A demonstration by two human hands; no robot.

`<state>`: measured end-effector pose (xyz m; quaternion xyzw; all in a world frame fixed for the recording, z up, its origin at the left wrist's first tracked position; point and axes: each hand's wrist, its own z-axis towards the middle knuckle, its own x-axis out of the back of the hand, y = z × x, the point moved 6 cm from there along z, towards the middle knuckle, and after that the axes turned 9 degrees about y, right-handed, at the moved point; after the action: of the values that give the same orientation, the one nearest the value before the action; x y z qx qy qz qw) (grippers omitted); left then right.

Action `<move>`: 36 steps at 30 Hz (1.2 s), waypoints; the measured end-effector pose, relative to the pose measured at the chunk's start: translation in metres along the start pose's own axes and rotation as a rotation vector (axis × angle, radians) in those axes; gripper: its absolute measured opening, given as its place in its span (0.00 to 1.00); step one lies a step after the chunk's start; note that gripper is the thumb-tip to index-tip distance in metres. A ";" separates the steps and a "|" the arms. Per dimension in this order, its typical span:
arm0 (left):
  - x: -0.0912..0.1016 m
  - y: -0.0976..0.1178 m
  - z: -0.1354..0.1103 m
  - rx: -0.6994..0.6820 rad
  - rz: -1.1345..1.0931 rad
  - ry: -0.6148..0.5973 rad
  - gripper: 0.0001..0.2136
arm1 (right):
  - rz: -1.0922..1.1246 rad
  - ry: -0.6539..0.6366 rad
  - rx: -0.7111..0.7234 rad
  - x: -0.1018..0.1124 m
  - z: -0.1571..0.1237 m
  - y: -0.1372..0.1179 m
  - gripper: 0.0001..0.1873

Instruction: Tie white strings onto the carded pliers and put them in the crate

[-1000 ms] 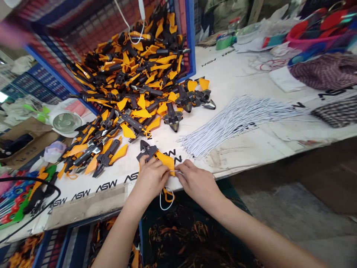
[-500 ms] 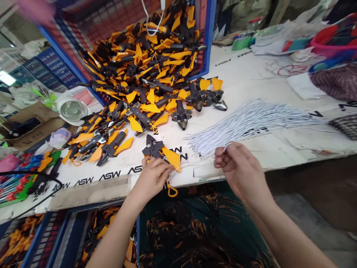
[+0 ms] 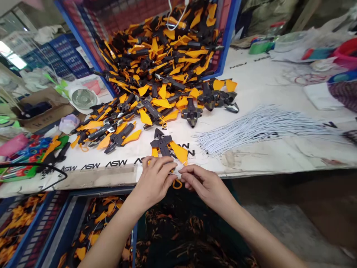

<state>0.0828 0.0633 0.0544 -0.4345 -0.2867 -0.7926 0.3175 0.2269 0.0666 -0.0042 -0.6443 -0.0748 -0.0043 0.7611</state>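
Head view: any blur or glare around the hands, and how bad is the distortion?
Head view: the left hand, right hand and orange-handled cutter look reasonably sharp, with no obvious motion blur; strong wide-angle distortion bends the table edge and skews the blue crate; the window at far left is blown out; shadows near the hands are soft, with no glare on them.

Bright, even light, soft shadows, bowed edges

On the surface (image 3: 267, 89), a heap of pliers (image 3: 156, 63) spills from a crate (image 3: 227, 41) at the far side, with a bundle of wires (image 3: 259, 130) to its right and a fan (image 3: 83, 98) to its left.
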 end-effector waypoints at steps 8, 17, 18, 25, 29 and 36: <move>-0.010 -0.011 -0.022 0.482 -0.712 -0.069 0.17 | -0.102 -0.042 0.140 0.001 -0.008 -0.010 0.09; -0.034 -0.018 -0.052 0.913 -1.175 0.292 0.11 | -0.213 0.003 0.326 -0.013 -0.016 -0.027 0.06; -0.029 -0.019 -0.050 0.834 -1.045 0.326 0.10 | -0.197 -0.018 0.266 -0.015 -0.016 -0.024 0.06; 0.009 0.006 -0.032 -0.011 -0.149 0.376 0.04 | 0.078 -0.114 -0.063 -0.021 -0.016 -0.006 0.14; 0.012 0.016 -0.027 -0.201 -0.087 0.299 0.05 | 0.278 -0.128 -0.268 -0.024 -0.017 0.005 0.23; 0.020 0.028 -0.028 -0.156 -0.089 0.476 0.06 | 0.632 -0.140 -0.488 -0.031 -0.024 0.009 0.23</move>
<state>0.0809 0.0202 0.0640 -0.2459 -0.1607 -0.9054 0.3065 0.1997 0.0419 -0.0210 -0.7961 0.0785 0.2561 0.5427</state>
